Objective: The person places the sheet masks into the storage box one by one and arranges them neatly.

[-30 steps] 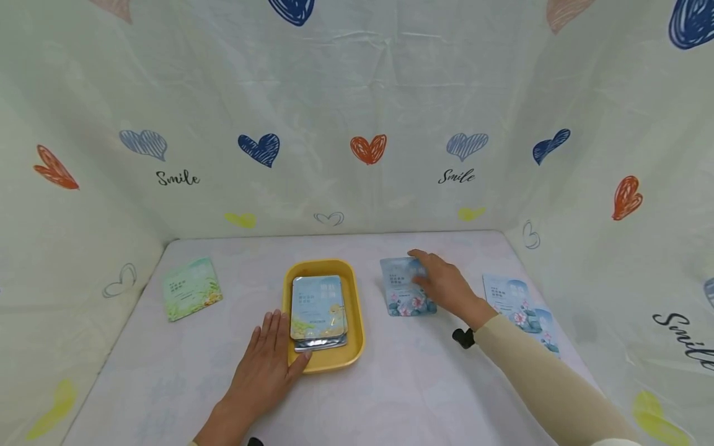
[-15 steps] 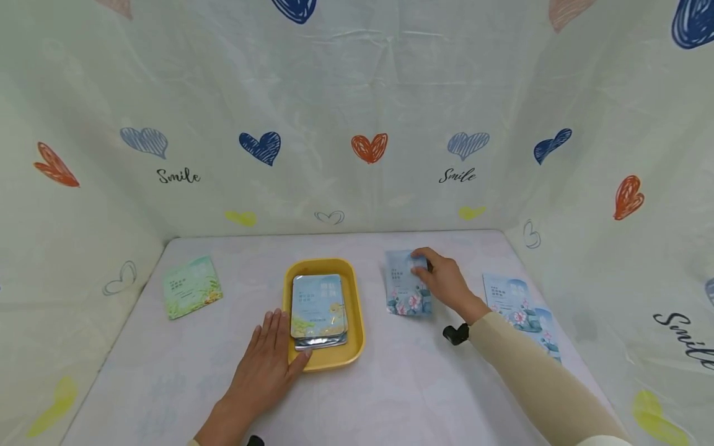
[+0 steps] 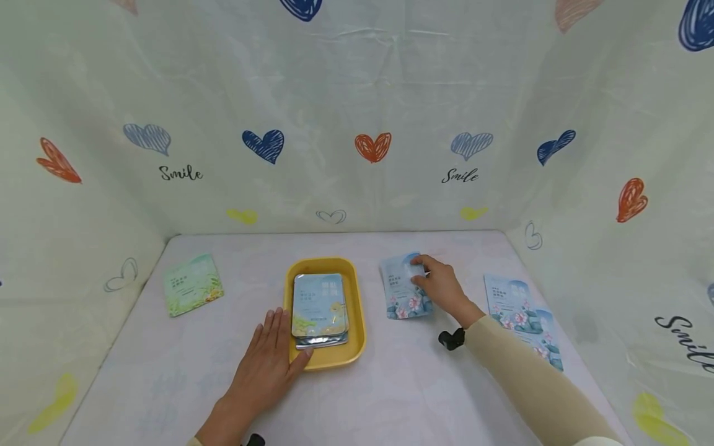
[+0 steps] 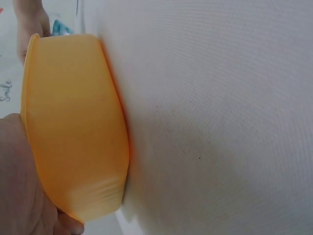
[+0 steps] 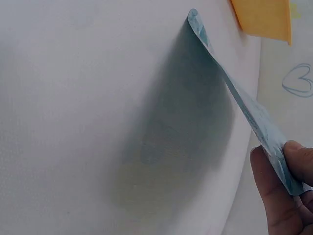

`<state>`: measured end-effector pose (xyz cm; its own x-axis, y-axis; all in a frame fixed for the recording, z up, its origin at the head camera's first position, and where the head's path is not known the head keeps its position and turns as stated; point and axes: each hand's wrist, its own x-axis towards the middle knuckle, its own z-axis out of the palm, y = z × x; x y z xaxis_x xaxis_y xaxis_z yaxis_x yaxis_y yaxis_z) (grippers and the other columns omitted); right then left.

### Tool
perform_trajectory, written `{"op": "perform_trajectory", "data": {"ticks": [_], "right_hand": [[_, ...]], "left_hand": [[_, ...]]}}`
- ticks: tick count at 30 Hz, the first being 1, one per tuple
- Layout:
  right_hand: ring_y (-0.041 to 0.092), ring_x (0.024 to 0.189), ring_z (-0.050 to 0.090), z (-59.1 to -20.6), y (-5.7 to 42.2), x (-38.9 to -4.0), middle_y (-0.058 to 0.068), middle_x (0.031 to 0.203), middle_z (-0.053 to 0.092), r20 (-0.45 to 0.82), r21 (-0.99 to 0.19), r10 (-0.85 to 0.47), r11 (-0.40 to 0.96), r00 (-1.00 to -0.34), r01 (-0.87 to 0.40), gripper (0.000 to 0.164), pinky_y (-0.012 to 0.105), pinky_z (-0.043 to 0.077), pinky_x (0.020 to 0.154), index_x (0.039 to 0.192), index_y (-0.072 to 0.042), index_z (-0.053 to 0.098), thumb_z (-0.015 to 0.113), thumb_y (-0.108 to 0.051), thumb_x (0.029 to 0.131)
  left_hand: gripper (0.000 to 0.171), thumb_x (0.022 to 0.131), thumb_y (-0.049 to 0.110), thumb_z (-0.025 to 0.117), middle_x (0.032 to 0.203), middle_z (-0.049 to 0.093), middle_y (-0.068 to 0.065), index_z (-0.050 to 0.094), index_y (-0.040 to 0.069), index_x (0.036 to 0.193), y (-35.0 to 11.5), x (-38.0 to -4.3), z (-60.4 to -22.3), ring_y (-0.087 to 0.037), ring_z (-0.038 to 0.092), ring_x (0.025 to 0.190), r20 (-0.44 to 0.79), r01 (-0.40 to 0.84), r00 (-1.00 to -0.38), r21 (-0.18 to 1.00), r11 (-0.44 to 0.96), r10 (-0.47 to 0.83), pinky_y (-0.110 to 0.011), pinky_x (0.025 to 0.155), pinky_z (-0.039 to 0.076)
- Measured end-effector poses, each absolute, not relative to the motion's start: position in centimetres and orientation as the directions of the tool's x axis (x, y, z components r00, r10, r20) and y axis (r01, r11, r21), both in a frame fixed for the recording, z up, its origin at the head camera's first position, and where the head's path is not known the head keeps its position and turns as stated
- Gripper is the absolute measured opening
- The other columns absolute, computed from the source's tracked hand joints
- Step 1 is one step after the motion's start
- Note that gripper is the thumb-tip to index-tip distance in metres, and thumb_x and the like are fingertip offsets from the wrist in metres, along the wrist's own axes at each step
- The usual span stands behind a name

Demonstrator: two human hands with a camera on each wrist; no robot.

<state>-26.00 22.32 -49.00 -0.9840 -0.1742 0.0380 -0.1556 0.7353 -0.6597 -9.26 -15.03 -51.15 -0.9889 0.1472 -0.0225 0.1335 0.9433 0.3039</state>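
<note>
My right hand (image 3: 443,285) pinches the right edge of a blue sachet (image 3: 398,288) printed with pink flowers, between thumb and fingers. Seen from the right wrist, the sachet (image 5: 257,117) slants up from its low far end to the fingertips, its shadow cast on the cloth. A yellow tray (image 3: 359,316) stands at the middle, with light-blue sachets (image 3: 319,303) stacked inside, a silver edge showing underneath. Along the tray's left rim rests my left hand (image 3: 261,365), fingers straight, thumb at the front corner. The left wrist view shows the tray's outer wall (image 4: 73,122) beside that hand.
Two overlapping blue flowered sachets (image 3: 507,297) lie at the table's right, partly behind the right forearm. A green sachet (image 3: 194,285) lies at the far left. Heart-printed curtains (image 3: 312,80) enclose the back and sides of the white-covered table (image 3: 385,402).
My right hand has closed its fingers on the sachet's right edge and tilted it, shifting it a little right and then back left. The left hand and tray stay put.
</note>
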Motion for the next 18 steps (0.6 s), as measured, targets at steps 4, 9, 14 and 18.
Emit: {"op": "perform_trajectory", "data": {"ticks": [4,9,14,18], "right_hand": [[0.02,0.071,0.052,-49.4,22.1,-25.9,0.012,0.093,0.063,0.095,-0.653,-0.158,0.735,-0.983,-0.181,0.031,0.029,0.042,0.059,0.128,-0.009,0.071,0.076,-0.012,0.097],[0.025,0.085,0.062,-49.4,21.8,-25.8,0.02,0.109,0.071,0.084,-0.669,-0.113,0.73,-0.99,-0.14,0.032,0.033,0.051,0.069,0.129,-0.01,0.071,0.076,-0.013,0.098],[0.037,0.113,0.067,-48.6,21.6,-25.6,0.029,0.131,0.068,0.051,-0.708,-0.078,0.7,-0.996,-0.091,0.035,0.044,0.056,0.084,0.133,-0.009,0.068,0.074,-0.015,0.099],[0.037,0.121,0.064,-48.1,21.7,-25.7,0.027,0.136,0.067,0.036,-0.75,-0.067,0.658,-0.997,-0.071,0.034,0.041,0.055,0.086,0.134,-0.009,0.067,0.073,-0.016,0.101]], "left_hand": [[0.096,0.106,0.062,0.05,0.173,0.019,-0.027,0.018,-0.008,0.165,-15.1,-9.3,-51.2,-0.043,0.013,0.163,-0.016,0.137,-0.989,0.31,0.941,0.15,-0.062,0.129,0.021],[0.096,0.106,0.062,0.05,0.173,0.02,-0.027,0.019,-0.008,0.165,-15.1,-9.3,-51.2,-0.043,0.014,0.162,-0.012,0.14,-0.989,0.308,0.941,0.15,-0.062,0.129,0.021],[0.096,0.106,0.061,0.051,0.172,0.022,-0.027,0.02,-0.008,0.164,-15.0,-9.3,-51.1,-0.043,0.015,0.162,0.002,0.145,-0.988,0.306,0.941,0.151,-0.062,0.129,0.022],[0.095,0.106,0.06,0.051,0.172,0.022,-0.027,0.021,-0.008,0.164,-15.0,-9.2,-51.1,-0.043,0.016,0.162,0.009,0.151,-0.988,0.308,0.939,0.156,-0.062,0.129,0.023]]}}
